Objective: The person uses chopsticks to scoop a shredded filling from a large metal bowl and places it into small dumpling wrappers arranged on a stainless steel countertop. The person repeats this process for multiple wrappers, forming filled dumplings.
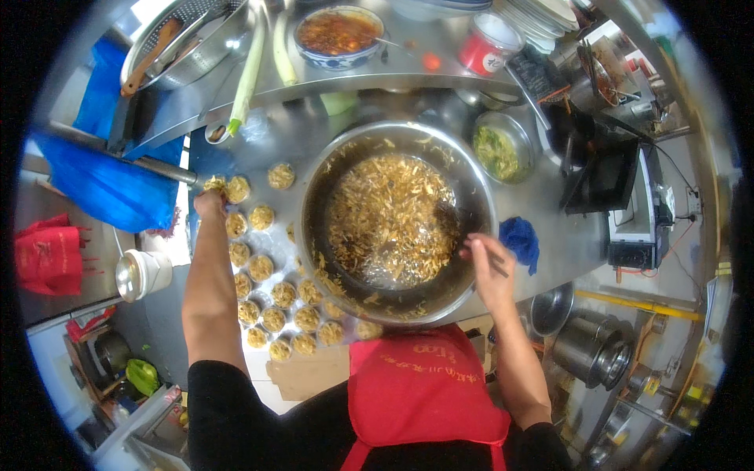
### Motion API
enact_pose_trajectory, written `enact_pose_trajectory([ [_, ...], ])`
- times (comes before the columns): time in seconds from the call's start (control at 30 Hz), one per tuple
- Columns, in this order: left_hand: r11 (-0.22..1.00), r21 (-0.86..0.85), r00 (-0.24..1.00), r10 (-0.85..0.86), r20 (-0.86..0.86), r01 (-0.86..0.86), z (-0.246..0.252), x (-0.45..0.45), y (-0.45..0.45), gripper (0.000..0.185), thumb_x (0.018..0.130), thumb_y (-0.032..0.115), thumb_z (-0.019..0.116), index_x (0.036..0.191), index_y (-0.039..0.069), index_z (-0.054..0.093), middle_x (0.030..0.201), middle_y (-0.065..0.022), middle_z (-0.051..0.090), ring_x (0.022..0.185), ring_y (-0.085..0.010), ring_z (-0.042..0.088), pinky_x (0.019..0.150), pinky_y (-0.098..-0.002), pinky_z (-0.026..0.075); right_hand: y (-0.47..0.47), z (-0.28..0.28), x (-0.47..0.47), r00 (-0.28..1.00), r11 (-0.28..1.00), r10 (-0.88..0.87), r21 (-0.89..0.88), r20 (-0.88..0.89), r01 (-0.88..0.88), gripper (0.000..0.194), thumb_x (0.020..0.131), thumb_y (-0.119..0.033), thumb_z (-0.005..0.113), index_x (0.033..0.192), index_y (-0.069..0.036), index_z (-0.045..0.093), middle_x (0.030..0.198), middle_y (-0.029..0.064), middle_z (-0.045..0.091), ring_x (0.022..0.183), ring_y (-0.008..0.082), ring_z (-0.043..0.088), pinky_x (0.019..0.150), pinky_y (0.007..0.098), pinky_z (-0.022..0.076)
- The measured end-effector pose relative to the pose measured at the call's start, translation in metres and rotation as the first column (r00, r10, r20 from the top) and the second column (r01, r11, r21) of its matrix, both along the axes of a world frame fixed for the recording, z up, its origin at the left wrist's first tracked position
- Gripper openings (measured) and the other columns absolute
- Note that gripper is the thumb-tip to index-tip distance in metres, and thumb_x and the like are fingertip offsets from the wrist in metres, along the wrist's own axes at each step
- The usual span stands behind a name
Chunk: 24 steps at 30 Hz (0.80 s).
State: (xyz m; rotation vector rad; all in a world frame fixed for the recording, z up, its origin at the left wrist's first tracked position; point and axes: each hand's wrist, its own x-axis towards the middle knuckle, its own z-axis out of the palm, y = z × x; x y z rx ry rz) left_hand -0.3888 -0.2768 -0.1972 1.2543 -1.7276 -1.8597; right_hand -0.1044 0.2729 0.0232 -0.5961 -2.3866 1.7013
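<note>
Before me stands a large stainless-steel basin holding shredded pale-brown food in a shiny liquid. At its right rim my right hand grips the handle of a utensil; its dark head lies against the food and its exact kind is unclear. My left hand reaches to the far left of the steel table and has its fingers on a small filled cup, partly hidden by the hand. Several similar cups of shredded food stand in loose rows left of the basin.
A bowl of green vegetables and a blue cloth are right of the basin. The raised shelf carries a bowl of red sauce, leeks, a colander and a red tin. A white bucket stands left.
</note>
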Motion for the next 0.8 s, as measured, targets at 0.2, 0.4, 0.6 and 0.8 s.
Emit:
enact_pose_trajectory([
  [0.2,0.976,0.018,0.977,-0.215,-0.004,0.215,0.017,0.01,-0.012,0.025,0.088,-0.004,0.058,0.112,-0.006,0.061,0.097,-0.0177,0.067,0.075,-0.0283,0.068,0.059,-0.0416,0.055,-0.003,0.003,0.002,0.995,0.969,0.087,-0.236,0.047,-0.074,0.024,0.105,-0.017,0.059,0.109,0.004,0.07,0.093,0.0098,0.072,0.08,0.0152,0.071,0.072,0.0271,0.0588],
  [0.4,0.837,-0.534,0.98,-0.188,-0.069,0.123,0.105,0.064,0.044,0.037,0.096,0.009,0.06,0.131,-0.003,0.054,0.109,-0.0102,0.063,0.093,-0.0207,0.061,0.083,-0.034,0.051,0.03,0.002,-0.035,0.999,1.0,-0.016,0.022,-0.05,0.017,0.027,0.106,-0.02,0.058,0.114,0.004,0.069,0.096,0.0099,0.072,0.083,0.0133,0.069,0.077,0.0261,0.057],
  [0.6,0.681,-0.703,0.946,-0.323,-0.037,0.205,0.158,0.264,0.15,0.019,0.104,0.013,0.058,0.119,0.002,0.06,0.098,-0.0074,0.063,0.088,-0.0153,0.058,0.079,-0.0316,0.05,0.011,-0.018,-0.036,0.955,0.932,0.296,-0.211,-0.022,-0.294,0.024,0.104,-0.015,0.061,0.116,0.004,0.068,0.103,0.0118,0.072,0.087,0.0143,0.071,0.078,0.0265,0.0567],
  [0.8,0.52,-0.556,0.677,-0.728,0.109,0.649,0.157,0.414,0.29,0.012,0.091,0.001,0.068,0.103,0.001,0.068,0.107,-0.0172,0.069,0.093,-0.0287,0.067,0.078,-0.0394,0.055,0.003,-0.03,-0.045,0.868,0.798,0.497,-0.391,-0.005,-0.459,0.026,0.106,-0.018,0.059,0.118,0.003,0.068,0.104,0.0131,0.073,0.085,0.0142,0.071,0.076,0.0256,0.0572],
])
